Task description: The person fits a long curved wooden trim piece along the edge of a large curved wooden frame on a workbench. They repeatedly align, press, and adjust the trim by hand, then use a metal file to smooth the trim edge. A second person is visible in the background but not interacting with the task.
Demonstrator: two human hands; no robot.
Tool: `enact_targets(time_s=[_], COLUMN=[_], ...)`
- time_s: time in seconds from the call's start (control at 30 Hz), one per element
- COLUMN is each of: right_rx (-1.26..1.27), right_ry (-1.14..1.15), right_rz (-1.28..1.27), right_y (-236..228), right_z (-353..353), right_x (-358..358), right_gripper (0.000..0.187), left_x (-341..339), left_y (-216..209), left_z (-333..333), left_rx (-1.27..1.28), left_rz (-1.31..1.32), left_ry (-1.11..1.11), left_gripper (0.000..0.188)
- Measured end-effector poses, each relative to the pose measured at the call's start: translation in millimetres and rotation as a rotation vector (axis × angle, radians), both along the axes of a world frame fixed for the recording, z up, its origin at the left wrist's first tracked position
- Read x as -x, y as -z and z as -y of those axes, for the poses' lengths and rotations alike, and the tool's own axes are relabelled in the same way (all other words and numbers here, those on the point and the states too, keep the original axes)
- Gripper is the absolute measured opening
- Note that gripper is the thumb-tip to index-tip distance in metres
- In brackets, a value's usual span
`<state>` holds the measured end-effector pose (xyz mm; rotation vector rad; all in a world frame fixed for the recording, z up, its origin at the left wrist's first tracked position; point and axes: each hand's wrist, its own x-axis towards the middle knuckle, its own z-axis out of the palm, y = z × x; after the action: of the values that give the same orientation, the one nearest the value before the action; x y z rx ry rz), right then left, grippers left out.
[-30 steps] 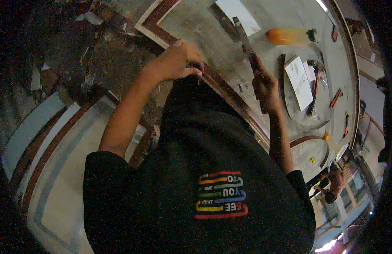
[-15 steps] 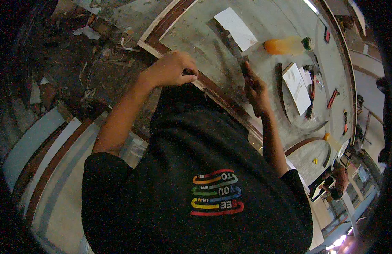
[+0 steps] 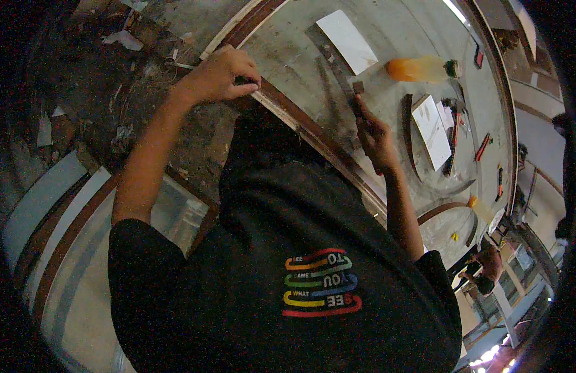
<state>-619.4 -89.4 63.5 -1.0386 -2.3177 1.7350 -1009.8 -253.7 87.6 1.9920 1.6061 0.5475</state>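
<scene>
Workshop: scrap-littered floor [image 3: 148,102], brown-edged worktable [image 3: 291,59] strewn with slim tools [image 3: 483,147], flat panels [image 3: 42,193] nearby.

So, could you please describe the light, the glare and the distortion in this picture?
Head view: dim, grainy, black at the corners; head view: glare at the lower right, a pale streak near the top; head view: the right edge of the table bends into a curve.

Head-worn fisheye view, steeply downward, close
</scene>
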Motion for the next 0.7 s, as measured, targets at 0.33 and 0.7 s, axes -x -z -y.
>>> enact_targets(time_s=[0.33, 0.7], right_rx=[0.448, 0.000], right_ry=[0.073, -0.855], right_rz=[0.213, 0.022], right_y=[-35.5, -11.1], right_z=[-3.7, -42.8], right_x=[12.9, 48.2], right_gripper=[0.053, 0.048], left_x=[69.1, -121.3], left_y=[-11.5, 16.4], left_z=[73.1, 66.9], left_rx=[-0.230, -0.158], left_rz=[-0.127, -0.208], left_ry=[-0.759, -0.361], left_gripper=[0.023, 0.066])
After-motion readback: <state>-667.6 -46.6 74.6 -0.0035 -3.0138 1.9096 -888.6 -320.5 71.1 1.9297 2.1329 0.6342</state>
